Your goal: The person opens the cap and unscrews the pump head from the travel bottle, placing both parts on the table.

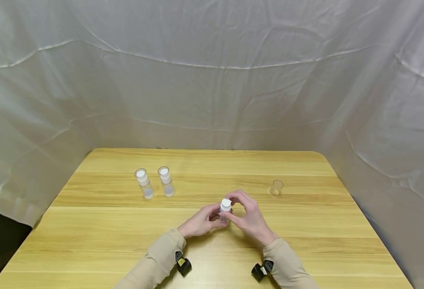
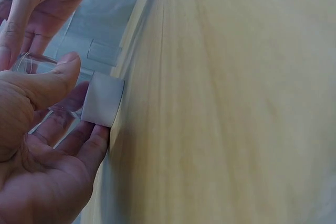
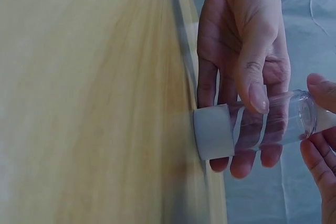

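Near the middle of the table, a small clear pump bottle [image 1: 226,206] with a white top stands upright between the hands. The left hand [image 1: 202,221] grips its transparent body, thumb on one side and fingers on the other. With thumb and fingertips, the right hand [image 1: 250,218] pinches the white top. In the left wrist view, the bottle's white base [image 2: 102,99] touches the tabletop beside the left hand [image 2: 44,145]. The right wrist view shows the clear body [image 3: 278,119] lying against the left fingers, with the right hand [image 3: 323,150] at the top end.
Two similar bottles, a left one [image 1: 145,182] and a right one [image 1: 166,181], stand at the table's left with clear caps on. A loose clear cap [image 1: 276,188] sits at the right. Grey cloth [image 1: 212,80] hangs behind the wooden table [image 1: 107,241].
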`<state>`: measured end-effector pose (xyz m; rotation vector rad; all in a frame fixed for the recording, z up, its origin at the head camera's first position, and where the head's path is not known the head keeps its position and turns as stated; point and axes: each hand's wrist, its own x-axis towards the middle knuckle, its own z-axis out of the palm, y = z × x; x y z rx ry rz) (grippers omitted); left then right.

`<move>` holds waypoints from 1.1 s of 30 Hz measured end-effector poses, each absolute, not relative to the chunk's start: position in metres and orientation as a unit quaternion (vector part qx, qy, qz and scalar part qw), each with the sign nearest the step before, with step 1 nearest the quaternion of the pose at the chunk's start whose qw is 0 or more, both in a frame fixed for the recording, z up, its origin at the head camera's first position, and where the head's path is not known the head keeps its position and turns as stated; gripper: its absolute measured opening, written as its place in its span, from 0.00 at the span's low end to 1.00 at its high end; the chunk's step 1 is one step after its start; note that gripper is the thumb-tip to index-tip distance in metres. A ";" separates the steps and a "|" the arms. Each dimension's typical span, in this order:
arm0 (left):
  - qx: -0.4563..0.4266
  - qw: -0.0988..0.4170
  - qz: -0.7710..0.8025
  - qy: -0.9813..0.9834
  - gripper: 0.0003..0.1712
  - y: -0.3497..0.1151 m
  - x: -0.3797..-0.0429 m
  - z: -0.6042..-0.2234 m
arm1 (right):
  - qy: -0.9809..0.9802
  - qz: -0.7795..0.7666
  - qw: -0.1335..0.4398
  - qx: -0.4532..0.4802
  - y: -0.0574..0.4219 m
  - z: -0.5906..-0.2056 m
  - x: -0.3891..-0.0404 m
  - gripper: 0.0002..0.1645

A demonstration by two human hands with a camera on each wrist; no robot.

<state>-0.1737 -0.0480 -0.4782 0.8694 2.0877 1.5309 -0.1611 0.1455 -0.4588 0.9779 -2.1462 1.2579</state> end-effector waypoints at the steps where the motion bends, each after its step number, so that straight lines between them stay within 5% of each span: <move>1: 0.310 0.204 0.549 0.749 0.33 -0.048 -0.173 -0.478 | -0.781 0.460 0.230 0.354 0.145 -0.459 -0.161 0.29; 25: 0.316 0.196 0.541 0.754 0.29 -0.049 -0.174 -0.479 | -0.787 0.475 0.190 0.346 0.146 -0.461 -0.160 0.32; 33: 0.312 0.193 0.540 0.757 0.31 -0.049 -0.173 -0.479 | -0.778 0.481 0.206 0.349 0.145 -0.459 -0.160 0.26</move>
